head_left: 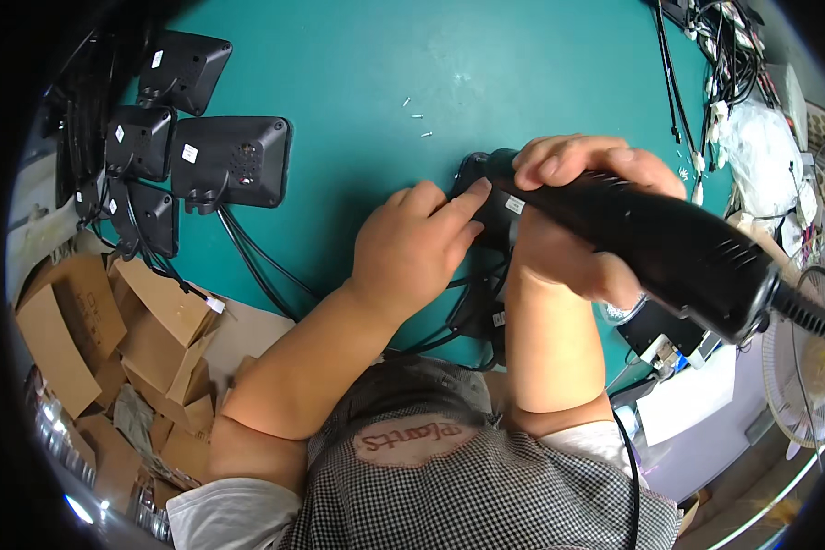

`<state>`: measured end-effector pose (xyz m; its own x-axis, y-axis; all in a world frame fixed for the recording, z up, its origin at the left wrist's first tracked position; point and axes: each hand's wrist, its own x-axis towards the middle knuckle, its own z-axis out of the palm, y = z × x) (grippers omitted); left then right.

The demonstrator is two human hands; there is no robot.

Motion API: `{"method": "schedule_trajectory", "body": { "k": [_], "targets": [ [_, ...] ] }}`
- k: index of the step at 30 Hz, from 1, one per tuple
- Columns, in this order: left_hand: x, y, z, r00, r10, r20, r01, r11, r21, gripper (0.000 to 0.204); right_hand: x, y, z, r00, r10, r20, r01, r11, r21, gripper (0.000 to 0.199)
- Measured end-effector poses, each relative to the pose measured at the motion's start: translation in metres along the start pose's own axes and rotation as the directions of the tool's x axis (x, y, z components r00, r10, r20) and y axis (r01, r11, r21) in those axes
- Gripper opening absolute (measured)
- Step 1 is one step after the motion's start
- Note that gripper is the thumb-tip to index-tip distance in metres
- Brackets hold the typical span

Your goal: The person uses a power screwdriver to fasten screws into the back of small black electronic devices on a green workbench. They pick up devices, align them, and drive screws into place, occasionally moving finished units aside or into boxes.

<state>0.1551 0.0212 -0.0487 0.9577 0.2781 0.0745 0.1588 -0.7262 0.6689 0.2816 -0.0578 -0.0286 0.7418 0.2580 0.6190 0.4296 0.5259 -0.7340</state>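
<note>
The right hand (577, 197) grips the driver (651, 238), tip down on the black unit (490, 206) mid-surface; the left hand (417, 243) steadies it, fingers extended. Best keep the driver square and the unit pinned.

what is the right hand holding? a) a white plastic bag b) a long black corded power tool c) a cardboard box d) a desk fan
b: the right hand is wrapped around a long black corded power tool, its tip down on a small black device that the left hand steadies on the teal table.
</note>
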Motion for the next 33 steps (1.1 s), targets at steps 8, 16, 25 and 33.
{"method": "schedule_trajectory", "body": {
  "k": [8, 16, 25, 33],
  "targets": [
    [-0.003, -0.001, 0.000, 1.000, -0.023, -0.004, 0.023, 0.998, -0.058, 0.038, -0.004, -0.010, 0.011, 0.981, 0.194, -0.015, -0.194, 0.976, -0.094, 0.085],
    [0.006, -0.007, -0.010, 0.994, -0.096, -0.050, 0.091, 0.990, -0.109, 0.029, 0.009, -0.009, -0.009, 0.856, 0.240, -0.458, -0.208, 0.971, 0.120, 0.077],
    [0.064, -0.063, -0.024, 0.961, -0.103, -0.258, 0.120, 0.992, 0.048, 0.013, 0.015, -0.039, -0.022, 0.917, 0.171, -0.362, -0.075, 0.961, 0.266, 0.076],
    [0.066, -0.054, -0.020, 0.979, 0.024, -0.201, 0.013, 0.983, 0.183, 0.008, 0.005, -0.059, -0.024, 0.922, 0.155, -0.356, -0.069, 0.968, 0.241, 0.081]
  ]
}}
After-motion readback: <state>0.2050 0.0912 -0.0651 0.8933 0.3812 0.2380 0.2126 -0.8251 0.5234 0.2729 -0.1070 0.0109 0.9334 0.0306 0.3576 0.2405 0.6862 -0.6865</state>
